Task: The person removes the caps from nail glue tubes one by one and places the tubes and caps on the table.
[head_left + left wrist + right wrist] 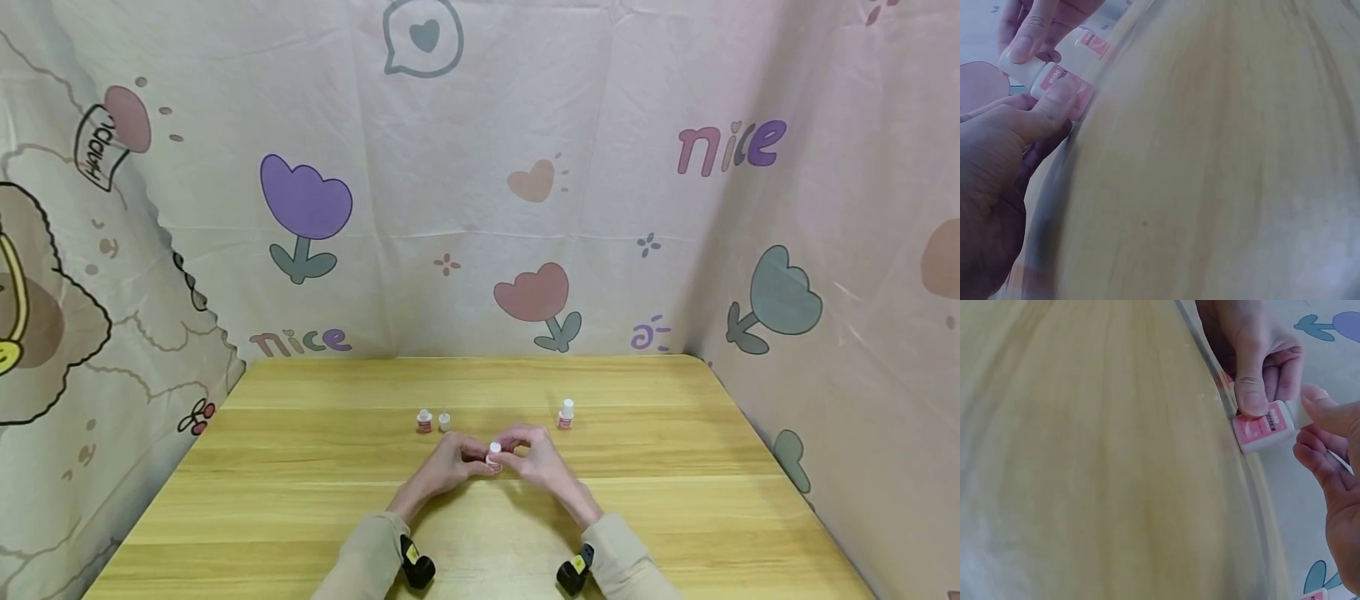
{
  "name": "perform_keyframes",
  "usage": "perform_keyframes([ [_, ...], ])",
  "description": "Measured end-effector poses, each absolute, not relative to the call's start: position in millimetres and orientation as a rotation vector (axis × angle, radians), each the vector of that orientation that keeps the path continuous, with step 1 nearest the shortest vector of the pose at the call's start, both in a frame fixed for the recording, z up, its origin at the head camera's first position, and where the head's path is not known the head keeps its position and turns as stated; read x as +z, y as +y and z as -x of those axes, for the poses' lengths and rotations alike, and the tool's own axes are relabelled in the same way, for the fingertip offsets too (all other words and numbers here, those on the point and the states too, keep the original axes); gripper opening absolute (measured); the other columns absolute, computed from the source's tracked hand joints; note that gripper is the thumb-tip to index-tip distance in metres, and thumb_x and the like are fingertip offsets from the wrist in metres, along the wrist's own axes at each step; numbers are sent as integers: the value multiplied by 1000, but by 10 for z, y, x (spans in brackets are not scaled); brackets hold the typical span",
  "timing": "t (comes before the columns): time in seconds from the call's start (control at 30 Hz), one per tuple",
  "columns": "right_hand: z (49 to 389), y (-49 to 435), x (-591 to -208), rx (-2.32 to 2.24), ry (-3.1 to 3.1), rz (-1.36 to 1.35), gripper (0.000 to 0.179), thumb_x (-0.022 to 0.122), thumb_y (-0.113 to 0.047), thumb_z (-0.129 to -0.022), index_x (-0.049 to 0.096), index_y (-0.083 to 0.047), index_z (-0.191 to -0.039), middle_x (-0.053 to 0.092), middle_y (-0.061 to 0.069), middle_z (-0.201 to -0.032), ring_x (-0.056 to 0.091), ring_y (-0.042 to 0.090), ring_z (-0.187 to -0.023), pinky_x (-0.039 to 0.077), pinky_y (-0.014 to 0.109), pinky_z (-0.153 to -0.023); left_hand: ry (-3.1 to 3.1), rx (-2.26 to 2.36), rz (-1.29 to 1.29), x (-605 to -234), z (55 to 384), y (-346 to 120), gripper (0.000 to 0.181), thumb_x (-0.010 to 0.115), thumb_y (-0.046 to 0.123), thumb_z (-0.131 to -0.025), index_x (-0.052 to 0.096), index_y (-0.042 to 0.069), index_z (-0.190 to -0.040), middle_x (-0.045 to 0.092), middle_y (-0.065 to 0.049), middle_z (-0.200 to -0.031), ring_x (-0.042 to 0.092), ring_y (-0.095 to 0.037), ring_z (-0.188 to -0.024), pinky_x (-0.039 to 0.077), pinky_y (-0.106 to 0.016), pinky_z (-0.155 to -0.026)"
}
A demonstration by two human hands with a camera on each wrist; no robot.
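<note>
Short of the bench's far edge [420, 371], a bottle [1265, 432] stands between left hand [448, 463], gripping its body, and right hand [538, 458], pinching its cap [1298, 414].

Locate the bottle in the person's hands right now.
In the head view, the bottle is low and just right of centre, between the left hand, which grips its labelled body, and the right hand, which pinches its white cap.

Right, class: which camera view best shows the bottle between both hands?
The right wrist view: the bottle looks large, its pink label mostly uncovered. In the left wrist view, the left fingers cover much of the label; the head view shows the bottle tiny.
</note>
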State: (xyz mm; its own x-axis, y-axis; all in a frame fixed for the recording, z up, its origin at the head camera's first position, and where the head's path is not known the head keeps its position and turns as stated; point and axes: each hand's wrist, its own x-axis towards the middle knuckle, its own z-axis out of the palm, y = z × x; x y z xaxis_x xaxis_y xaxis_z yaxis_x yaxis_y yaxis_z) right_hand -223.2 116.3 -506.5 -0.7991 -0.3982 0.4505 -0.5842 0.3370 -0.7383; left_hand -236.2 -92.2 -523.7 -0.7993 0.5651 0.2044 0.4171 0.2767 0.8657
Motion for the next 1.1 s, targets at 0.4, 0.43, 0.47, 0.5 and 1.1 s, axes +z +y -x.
perform_keyframes([
  [0.4,2215,1116,-5059,1504,-2362,-829,16,85,-6,-78,73,-5,-88,74,10,-81,69,16,-73,60,34,-71,2410,1606,-959,-5269,2345,-895,20,80,10,-84,79,10,-103,80,-8,-96,75,-19,-83,57,-21,-76],
  [0.43,2217,1117,-5060,1493,-2363,-828,15,85,-6,-78,74,-7,-88,74,8,-81,68,12,-74,60,32,-71,2409,1607,-960,-5266,2344,-895,20,80,10,-84,79,10,-103,80,-8,-97,75,-19,-84,57,-21,-76],
  [0.47,2216,1121,-5059,1485,-2361,-831,14,85,-7,-78,74,-8,-87,74,6,-80,67,10,-74,60,32,-72,2406,1607,-961,-5262,2343,-895,20,80,10,-84,79,10,-103,80,-7,-97,75,-19,-85,57,-21,-77],
  [0.5,2218,1124,-5062,1480,-2359,-834,13,84,-7,-79,74,-9,-87,74,5,-80,66,8,-75,60,31,-72,2406,1604,-959,-5261,2343,-896,20,80,10,-84,79,10,-103,80,-7,-97,75,-18,-85,57,-21,-77],
  [1.1,2216,1154,-5067,1492,-2362,-906,14,80,-3,-82,76,-6,-95,76,7,-89,71,17,-80,61,34,-81,2393,1586,-977,-5290,2360,-918,18,78,12,-86,79,9,-104,80,-8,-97,74,-15,-85,56,-21,-79],
])
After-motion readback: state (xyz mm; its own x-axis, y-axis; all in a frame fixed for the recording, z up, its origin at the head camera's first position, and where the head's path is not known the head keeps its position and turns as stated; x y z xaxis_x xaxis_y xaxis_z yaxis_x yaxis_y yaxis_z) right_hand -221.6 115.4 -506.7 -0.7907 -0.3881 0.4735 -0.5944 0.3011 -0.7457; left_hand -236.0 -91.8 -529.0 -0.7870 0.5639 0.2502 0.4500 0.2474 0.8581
